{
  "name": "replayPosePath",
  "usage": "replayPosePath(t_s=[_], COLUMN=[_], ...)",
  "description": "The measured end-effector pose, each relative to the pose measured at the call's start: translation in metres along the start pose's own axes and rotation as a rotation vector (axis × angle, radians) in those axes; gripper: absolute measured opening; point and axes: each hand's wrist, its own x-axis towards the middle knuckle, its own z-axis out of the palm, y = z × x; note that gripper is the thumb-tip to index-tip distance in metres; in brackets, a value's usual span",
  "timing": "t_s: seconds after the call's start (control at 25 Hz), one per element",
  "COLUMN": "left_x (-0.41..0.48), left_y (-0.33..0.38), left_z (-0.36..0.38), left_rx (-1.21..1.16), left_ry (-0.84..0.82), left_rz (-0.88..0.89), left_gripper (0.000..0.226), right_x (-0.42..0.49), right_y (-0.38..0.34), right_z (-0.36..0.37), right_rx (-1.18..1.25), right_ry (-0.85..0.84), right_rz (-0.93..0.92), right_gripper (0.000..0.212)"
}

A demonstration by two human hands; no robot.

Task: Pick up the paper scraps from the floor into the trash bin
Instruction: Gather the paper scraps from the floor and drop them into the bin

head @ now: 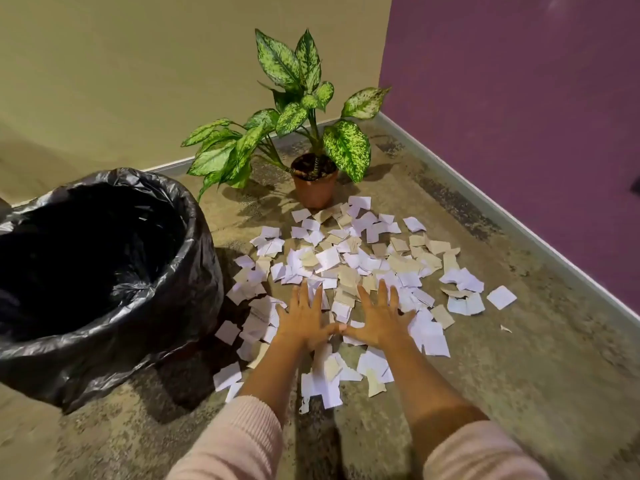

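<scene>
Head view: the paper scraps, white and tan, lie scattered on the floor at the centre of the frame. The left hand and right hand lie palm down on the pile, fingers spread, thumbs meeting. The trash bin, lined with a black bag, stands at left, touching the nearest scraps. A potted plant stands just behind the pile.

one trash bin, one plant, dozens of paper scraps
</scene>
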Motion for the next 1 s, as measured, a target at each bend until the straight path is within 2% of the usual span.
replayPosePath(t_s=[0.12,0.24,0.4,0.52,0.72,0.84,1.0], left_x=[0.015,0.037,0.071,0.088,0.112,0.124,0.127], left_y=[-0.011,-0.016,-0.014,-0.008,0.002,0.002,0.004], left_z=[0.003,-0.004,-0.022,-0.032,-0.043,-0.044,-0.042], left_rx=[0.085,0.102,0.193,0.188,0.170,0.218,0.264], left_ry=[-0.079,-0.096,-0.077,-0.012,-0.035,-0.097,-0.080], left_rz=[0.020,0.021,0.024,0.044,0.077,0.105,0.142], left_gripper=[0.127,0.141,0.142,0.124,0.143,0.136,0.098], right_x=[0.015,0.036,0.065,0.081,0.101,0.108,0.111], right_y=[0.001,0.000,-0.003,-0.003,-0.003,-0.004,-0.009], right_z=[0.000,-0.005,-0.017,-0.024,-0.030,-0.032,-0.033], right_rx=[-0.064,-0.106,-0.155,-0.145,-0.129,-0.144,-0.183], right_ry=[-0.029,0.020,0.017,-0.017,-0.104,-0.163,-0.192], right_rz=[-0.021,-0.043,-0.044,-0.049,-0.059,-0.054,-0.060], right_gripper=[0.124,0.127,0.131,0.135,0.138,0.136,0.129])
